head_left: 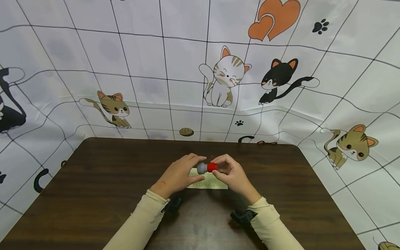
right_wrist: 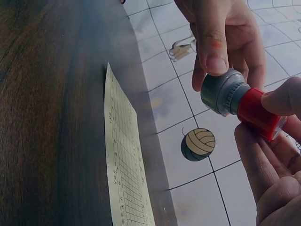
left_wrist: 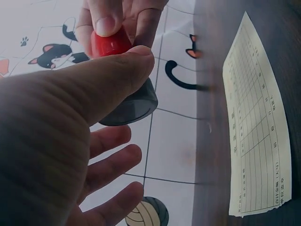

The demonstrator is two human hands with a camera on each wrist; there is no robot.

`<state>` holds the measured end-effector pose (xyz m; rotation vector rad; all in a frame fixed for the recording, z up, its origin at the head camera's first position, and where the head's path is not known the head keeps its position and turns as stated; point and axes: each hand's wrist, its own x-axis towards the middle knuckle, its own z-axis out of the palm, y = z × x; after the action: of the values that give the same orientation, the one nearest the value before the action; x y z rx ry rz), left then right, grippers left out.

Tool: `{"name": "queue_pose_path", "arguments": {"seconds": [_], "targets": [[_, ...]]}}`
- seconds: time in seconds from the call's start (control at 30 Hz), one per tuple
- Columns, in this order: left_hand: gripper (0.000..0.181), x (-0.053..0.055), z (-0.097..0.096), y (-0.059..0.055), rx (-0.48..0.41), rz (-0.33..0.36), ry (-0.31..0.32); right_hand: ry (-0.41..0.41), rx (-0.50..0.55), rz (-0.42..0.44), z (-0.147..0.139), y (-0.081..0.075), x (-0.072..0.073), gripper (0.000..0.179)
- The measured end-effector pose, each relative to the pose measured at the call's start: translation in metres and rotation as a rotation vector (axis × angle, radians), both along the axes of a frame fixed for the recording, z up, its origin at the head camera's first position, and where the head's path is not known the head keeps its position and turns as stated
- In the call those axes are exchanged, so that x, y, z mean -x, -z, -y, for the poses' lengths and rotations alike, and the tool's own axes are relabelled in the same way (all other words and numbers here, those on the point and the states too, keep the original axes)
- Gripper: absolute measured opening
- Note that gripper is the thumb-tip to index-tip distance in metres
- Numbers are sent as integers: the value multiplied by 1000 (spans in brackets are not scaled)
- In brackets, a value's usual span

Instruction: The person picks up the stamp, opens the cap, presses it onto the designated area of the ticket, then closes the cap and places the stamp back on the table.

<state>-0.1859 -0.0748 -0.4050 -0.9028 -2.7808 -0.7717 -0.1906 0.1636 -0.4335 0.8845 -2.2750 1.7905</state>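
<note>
A small red and grey stamp point(head_left: 207, 168) is held sideways above the paper, its grey end to the left. My right hand point(head_left: 232, 175) pinches the red part point(right_wrist: 258, 113) between thumb and fingers. Around the grey end point(right_wrist: 218, 92) my left hand point(head_left: 179, 173) is spread, thumb on the near side and fingers on the far side. In the right wrist view the left thumb tip overlaps that grey end. The left fingers point(left_wrist: 115, 162) are loosely extended. Below lies a pale yellow printed form point(head_left: 207, 184), ruled with a grid and partly hidden by the hands.
A dark brown wooden table point(head_left: 109, 180) stretches out under both arms. Behind it and at its sides hangs a white sheet point(head_left: 184, 59) with cat drawings and grid lines. Dark bands point(head_left: 243, 217) circle the wrists.
</note>
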Motion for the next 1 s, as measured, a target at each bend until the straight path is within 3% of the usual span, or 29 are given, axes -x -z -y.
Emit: {"name": "queue_pose_path", "arguments": {"seconds": [0.43, 0.8, 1.0], "targets": [[43, -3, 0, 2, -52, -17, -6, -12, -27, 8, 3, -1, -4, 30], [43, -1, 2, 2, -17, -107, -18, 112, -367, -199, -2, -2, -1, 44], [44, -1, 2, 1, -15, -128, -22, 153, -468, -298, -2, -7, -3, 42]]}}
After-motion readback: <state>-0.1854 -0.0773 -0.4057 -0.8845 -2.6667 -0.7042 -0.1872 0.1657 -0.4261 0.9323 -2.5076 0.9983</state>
